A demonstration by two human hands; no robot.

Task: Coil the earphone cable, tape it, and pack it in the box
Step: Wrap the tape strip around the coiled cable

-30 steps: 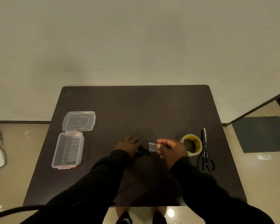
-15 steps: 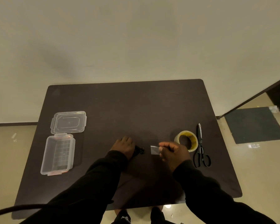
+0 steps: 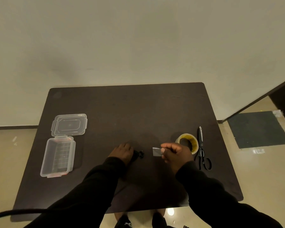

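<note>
My left hand [image 3: 122,152] rests on the dark table [image 3: 125,112] and holds down the coiled black earphone cable [image 3: 139,154], most of which is hidden under the fingers. Just to its right, my right hand [image 3: 176,153] pinches a short piece of clear tape [image 3: 157,151] by one end. A small gap separates the tape from the cable. The clear plastic box [image 3: 58,157] stands open at the table's left, its lid [image 3: 69,124] lying flat just behind it.
A yellow-cored roll of tape [image 3: 188,142] lies right behind my right hand. Black scissors [image 3: 201,150] lie beside the roll, blades pointing away. A dark mat [image 3: 258,129] covers the floor to the right. A black cable [image 3: 15,212] crosses the lower left.
My right hand with the tape piece has drawn slightly to the right, away from the cable. The camera view has shifted; my left hand stays on the cable.
</note>
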